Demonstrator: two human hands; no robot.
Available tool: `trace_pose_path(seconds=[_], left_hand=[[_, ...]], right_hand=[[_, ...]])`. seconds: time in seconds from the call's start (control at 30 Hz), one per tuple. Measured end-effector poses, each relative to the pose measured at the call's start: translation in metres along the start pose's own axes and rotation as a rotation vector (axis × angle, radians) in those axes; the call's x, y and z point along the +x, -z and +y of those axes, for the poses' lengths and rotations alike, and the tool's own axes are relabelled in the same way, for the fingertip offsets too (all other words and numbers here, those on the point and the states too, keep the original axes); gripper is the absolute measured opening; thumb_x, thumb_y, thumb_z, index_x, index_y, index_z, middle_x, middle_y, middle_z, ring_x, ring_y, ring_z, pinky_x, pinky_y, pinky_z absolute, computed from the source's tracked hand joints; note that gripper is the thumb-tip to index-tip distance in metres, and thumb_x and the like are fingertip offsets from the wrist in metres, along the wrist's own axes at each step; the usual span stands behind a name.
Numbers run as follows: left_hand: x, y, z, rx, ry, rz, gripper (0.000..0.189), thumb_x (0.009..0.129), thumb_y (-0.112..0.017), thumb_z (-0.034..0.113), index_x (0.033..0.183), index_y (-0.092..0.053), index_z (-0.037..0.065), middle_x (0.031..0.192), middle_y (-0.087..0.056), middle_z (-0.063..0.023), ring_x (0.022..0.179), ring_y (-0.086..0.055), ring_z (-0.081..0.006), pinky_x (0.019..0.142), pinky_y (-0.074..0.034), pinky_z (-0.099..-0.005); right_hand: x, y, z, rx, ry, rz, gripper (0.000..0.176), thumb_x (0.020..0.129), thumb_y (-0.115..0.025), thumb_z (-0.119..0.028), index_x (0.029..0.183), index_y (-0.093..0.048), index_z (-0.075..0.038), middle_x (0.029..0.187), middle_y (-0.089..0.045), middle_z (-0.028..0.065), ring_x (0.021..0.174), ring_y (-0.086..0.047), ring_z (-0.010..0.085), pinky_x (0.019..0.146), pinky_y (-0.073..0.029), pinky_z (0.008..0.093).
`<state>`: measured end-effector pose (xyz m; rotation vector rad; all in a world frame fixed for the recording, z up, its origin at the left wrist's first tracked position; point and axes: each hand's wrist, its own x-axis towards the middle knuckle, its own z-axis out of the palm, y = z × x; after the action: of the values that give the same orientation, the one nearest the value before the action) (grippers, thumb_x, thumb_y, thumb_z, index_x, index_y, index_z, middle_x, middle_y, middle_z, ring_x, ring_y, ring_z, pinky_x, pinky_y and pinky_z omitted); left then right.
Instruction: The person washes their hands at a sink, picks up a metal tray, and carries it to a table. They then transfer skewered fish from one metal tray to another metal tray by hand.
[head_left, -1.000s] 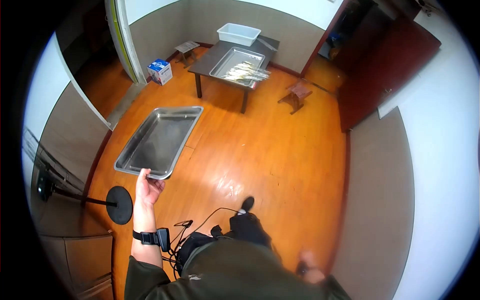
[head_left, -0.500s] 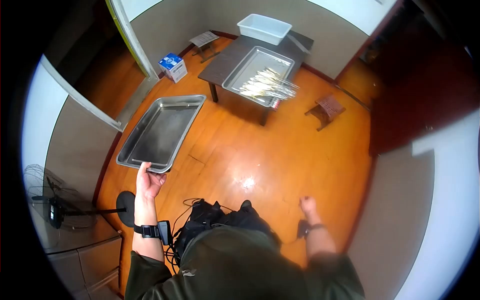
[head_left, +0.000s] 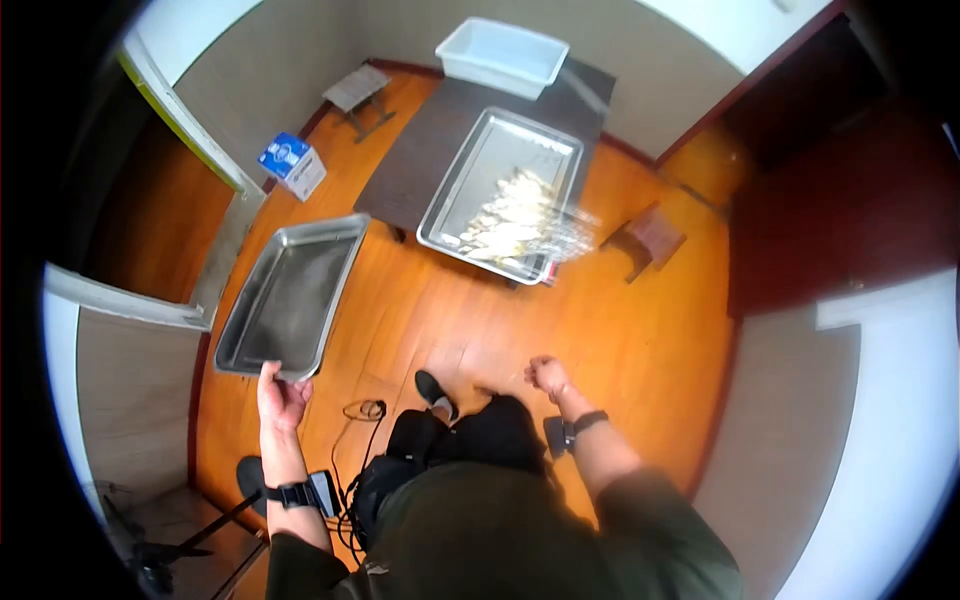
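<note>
My left hand (head_left: 283, 402) is closed on the near rim of a deep, empty metal tray (head_left: 290, 290), thumb over the edge and fingers beneath. The tray is held out level at the left, above the floor. My right hand (head_left: 545, 374) hangs over the floor in the middle with its fingers curled in, and nothing shows in it. Ahead, a shallower metal tray (head_left: 465, 180) lies on the low dark table (head_left: 405, 165). Skewers (head_left: 515, 222) with pale pieces of food are piled in its near part, their thin sticks pointing right, blurred.
A white plastic tub (head_left: 500, 62) stands at the table's back. One small stool (head_left: 357, 90) is left of the table, another (head_left: 650, 240) right of it. A blue and white box (head_left: 293, 165) sits by the left doorway. Cables (head_left: 350, 490) hang by my legs; a fan (head_left: 160, 560) stands lower left.
I have stepped closer to the table, which looks larger. The deep tray stays in my left hand. My right hand has swung forward and inward.
</note>
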<state>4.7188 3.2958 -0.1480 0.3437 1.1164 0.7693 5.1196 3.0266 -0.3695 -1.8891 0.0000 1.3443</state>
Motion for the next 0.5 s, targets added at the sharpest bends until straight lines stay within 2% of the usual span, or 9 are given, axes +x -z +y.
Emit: trace_pose_path(seconds=[0.03, 0.07, 0.17, 0.23, 0.33, 0.37, 0.4, 0.47, 0.5], left_hand=[[0.024, 0.001, 0.01, 0.043, 0.032, 0.083, 0.026, 0.084, -0.056, 0.027, 0.103, -0.058, 0.01, 0.092, -0.067, -0.0035, 0.075, -0.065, -0.0188, 0.064, -0.051, -0.0315], [0.046, -0.003, 0.022, 0.066, 0.055, 0.047, 0.026, 0.084, -0.056, 0.027, 0.103, -0.057, 0.01, 0.093, -0.066, -0.0038, 0.076, -0.065, -0.019, 0.067, -0.05, -0.0323], [0.091, -0.056, 0.051, 0.128, 0.04, 0.07, 0.028, 0.084, -0.056, 0.026, 0.104, -0.056, 0.007, 0.094, -0.066, -0.0046, 0.078, -0.065, -0.0206, 0.067, -0.051, -0.0337], [0.11, -0.067, 0.057, 0.101, 0.006, 0.072, 0.031, 0.084, -0.055, 0.025, 0.108, -0.054, 0.006, 0.098, -0.066, -0.0053, 0.082, -0.065, -0.0219, 0.068, -0.052, -0.0351], [0.145, -0.099, 0.067, 0.114, -0.033, 0.11, 0.033, 0.084, -0.055, 0.025, 0.111, -0.053, 0.006, 0.102, -0.064, -0.0059, 0.085, -0.064, -0.0222, 0.068, -0.052, -0.0352], [0.171, -0.102, 0.076, 0.088, 0.005, 0.07, 0.036, 0.083, -0.057, 0.025, 0.114, -0.052, 0.007, 0.105, -0.063, -0.0064, 0.088, -0.063, -0.0233, 0.068, -0.052, -0.0358], [0.167, -0.115, 0.067, 0.103, -0.044, 0.176, 0.038, 0.082, -0.058, 0.024, 0.117, -0.052, 0.009, 0.106, -0.063, -0.0053, 0.088, -0.063, -0.0241, 0.068, -0.052, -0.0365], [0.184, -0.108, 0.066, 0.118, -0.081, 0.094, 0.038, 0.082, -0.058, 0.024, 0.117, -0.052, 0.011, 0.107, -0.063, -0.0039, 0.09, -0.062, -0.0239, 0.067, -0.052, -0.0365], [0.188, -0.114, 0.066, 0.116, -0.08, 0.15, 0.037, 0.082, -0.058, 0.024, 0.117, -0.053, 0.012, 0.107, -0.063, -0.0034, 0.091, -0.062, -0.0236, 0.067, -0.051, -0.0368]], right_hand=[[0.02, -0.012, -0.002, 0.007, -0.001, -0.046, 0.021, 0.091, -0.046, -0.013, 0.099, -0.06, 0.0, 0.079, -0.064, 0.011, 0.06, -0.061, 0.0192, 0.051, -0.048, 0.0307], [0.035, -0.025, -0.004, 0.022, -0.003, -0.088, 0.022, 0.092, -0.046, -0.015, 0.101, -0.059, 0.0, 0.081, -0.064, 0.0108, 0.061, -0.061, 0.0186, 0.05, -0.047, 0.0302], [0.044, -0.072, -0.064, 0.187, -0.147, -0.057, 0.021, 0.093, -0.047, -0.019, 0.099, -0.058, -0.002, 0.082, -0.064, 0.0085, 0.062, -0.061, 0.0166, 0.05, -0.046, 0.0284], [0.062, -0.098, -0.08, 0.2, -0.187, -0.103, 0.024, 0.094, -0.046, -0.019, 0.104, -0.058, -0.001, 0.086, -0.065, 0.0091, 0.07, -0.063, 0.0175, 0.06, -0.049, 0.0271], [0.126, -0.143, -0.096, 0.354, -0.268, -0.171, 0.023, 0.093, -0.048, -0.02, 0.103, -0.058, -0.002, 0.086, -0.065, 0.0083, 0.069, -0.063, 0.017, 0.059, -0.049, 0.0267], [0.162, -0.157, -0.098, 0.357, -0.269, -0.2, 0.022, 0.092, -0.049, -0.022, 0.101, -0.058, -0.005, 0.087, -0.065, 0.0078, 0.071, -0.063, 0.0174, 0.061, -0.05, 0.0276], [0.172, -0.176, -0.096, 0.36, -0.337, -0.158, 0.023, 0.092, -0.049, -0.024, 0.103, -0.057, -0.005, 0.084, -0.065, 0.0062, 0.073, -0.064, 0.0177, 0.063, -0.05, 0.0296], [0.207, -0.207, -0.077, 0.419, -0.326, -0.302, 0.029, 0.094, -0.047, -0.025, 0.113, -0.051, -0.004, 0.092, -0.065, 0.0082, 0.082, -0.064, 0.0202, 0.07, -0.05, 0.0323], [0.207, -0.214, -0.089, 0.419, -0.361, -0.306, 0.029, 0.094, -0.047, -0.025, 0.113, -0.051, -0.004, 0.092, -0.065, 0.0082, 0.082, -0.064, 0.0202, 0.07, -0.05, 0.0323]])
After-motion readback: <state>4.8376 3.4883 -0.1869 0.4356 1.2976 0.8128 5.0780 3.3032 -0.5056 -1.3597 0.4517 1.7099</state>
